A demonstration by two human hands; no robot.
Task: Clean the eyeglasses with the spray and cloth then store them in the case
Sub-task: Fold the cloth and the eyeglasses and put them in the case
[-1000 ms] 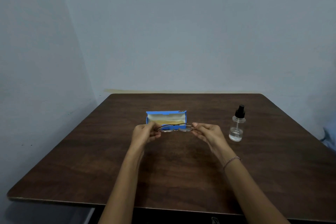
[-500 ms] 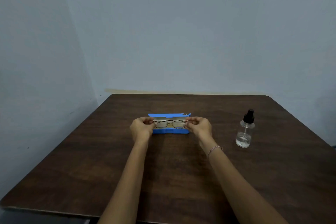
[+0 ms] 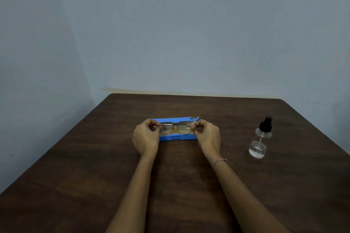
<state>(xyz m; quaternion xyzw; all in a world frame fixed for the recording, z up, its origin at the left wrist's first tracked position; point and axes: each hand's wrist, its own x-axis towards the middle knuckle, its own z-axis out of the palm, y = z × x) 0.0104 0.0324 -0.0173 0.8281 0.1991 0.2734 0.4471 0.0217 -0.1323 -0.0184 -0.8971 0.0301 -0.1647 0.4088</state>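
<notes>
Thin metal-framed eyeglasses (image 3: 176,128) sit low inside the open blue case (image 3: 178,137) in the middle of the dark wooden table (image 3: 94,166). My left hand (image 3: 145,138) pinches the frame's left end. At the frame's right end my right hand (image 3: 207,137) pinches too. Pale yellow cloth lining or a cloth (image 3: 175,132) shows behind the lenses; which one, I cannot tell. A clear spray bottle (image 3: 260,139) with a black nozzle stands upright to the right of the case, well apart from my right hand.
The table stands in a corner with pale walls close behind and to the left. Its front edge is out of view below my forearms.
Both hands have carried the eyeglasses forward from in front of the case down into it. The view has shifted a little; the bottle has not moved.
</notes>
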